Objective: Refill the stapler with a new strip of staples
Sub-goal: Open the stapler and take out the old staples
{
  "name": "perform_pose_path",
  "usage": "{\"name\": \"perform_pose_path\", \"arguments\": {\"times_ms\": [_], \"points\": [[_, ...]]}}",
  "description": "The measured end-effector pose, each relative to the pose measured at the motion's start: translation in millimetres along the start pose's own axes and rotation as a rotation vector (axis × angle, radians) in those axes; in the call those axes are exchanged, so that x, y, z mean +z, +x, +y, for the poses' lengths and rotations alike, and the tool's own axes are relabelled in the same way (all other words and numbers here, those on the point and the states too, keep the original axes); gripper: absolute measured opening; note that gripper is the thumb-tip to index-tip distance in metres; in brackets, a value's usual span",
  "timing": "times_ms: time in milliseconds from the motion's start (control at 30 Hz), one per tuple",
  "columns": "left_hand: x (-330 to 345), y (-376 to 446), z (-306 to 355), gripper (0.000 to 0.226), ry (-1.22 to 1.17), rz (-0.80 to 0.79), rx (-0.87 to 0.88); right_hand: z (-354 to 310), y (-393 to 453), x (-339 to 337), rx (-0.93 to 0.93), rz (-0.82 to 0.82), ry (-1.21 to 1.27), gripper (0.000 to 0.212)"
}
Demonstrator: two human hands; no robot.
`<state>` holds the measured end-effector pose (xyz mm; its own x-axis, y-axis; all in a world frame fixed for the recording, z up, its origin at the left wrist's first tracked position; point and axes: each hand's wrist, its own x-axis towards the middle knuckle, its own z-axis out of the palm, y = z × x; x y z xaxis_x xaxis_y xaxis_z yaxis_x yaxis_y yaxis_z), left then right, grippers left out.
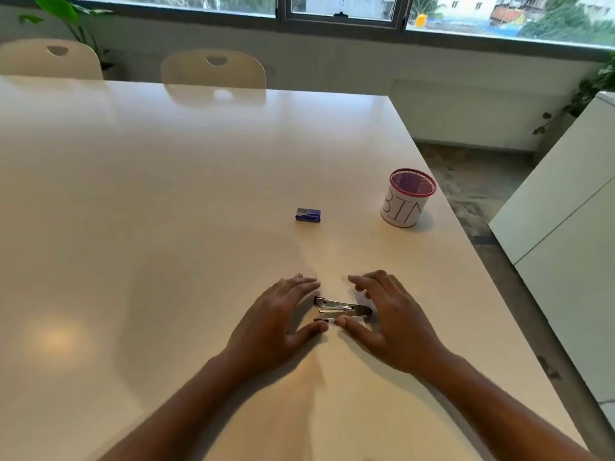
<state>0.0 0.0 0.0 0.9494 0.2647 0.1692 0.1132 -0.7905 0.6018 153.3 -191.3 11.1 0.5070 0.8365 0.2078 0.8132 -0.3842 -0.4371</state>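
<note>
A small metal stapler [342, 310] lies on the white table [166, 211] near its front edge, its two arms spread apart in a narrow V with the hinge to the right. My left hand [279, 317] sits just left of it, fingers extended and thumb tip near the lower arm's end. My right hand [389, 317] arches over its right side, fingers loosely spread, thumb tip near the lower arm. Neither hand plainly grips it. A small purple staple box [308, 215] lies farther back on the table.
A white mesh cup with a pink rim, marked "BIN" [407, 197], stands at the right near the table's edge. Two cream chairs [213, 69] stand at the far side. A white cabinet [565, 227] stands to the right.
</note>
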Motion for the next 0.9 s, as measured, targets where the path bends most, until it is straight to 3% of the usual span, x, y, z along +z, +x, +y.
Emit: {"name": "perform_pose_path", "arguments": {"times_ms": [167, 400, 533, 700, 900], "points": [[5.6, -1.1, -0.7, 0.059, 0.074, 0.057, 0.028, -4.4, -2.5, 14.1, 0.018, 0.01, -0.016, 0.069], [4.2, -2.6, 0.1, 0.046, 0.023, 0.108, 0.044, -0.3, -2.0, 19.9, -0.041, 0.058, -0.016, 0.036], [0.3, -4.6, 0.5, 0.048, -0.145, 0.114, -0.022, -0.8, -3.9, 19.9, -0.066, 0.076, 0.058, 0.027], [4.3, 4.8, 9.5, 0.049, -0.566, 0.127, -0.01, 0.1, -2.2, 20.8, -0.043, 0.126, 0.195, 0.024], [11.4, 8.8, 8.8, 0.04, -0.576, 0.13, -0.011, 4.2, -1.4, 21.3, -0.038, 0.137, 0.211, 0.021]]}}
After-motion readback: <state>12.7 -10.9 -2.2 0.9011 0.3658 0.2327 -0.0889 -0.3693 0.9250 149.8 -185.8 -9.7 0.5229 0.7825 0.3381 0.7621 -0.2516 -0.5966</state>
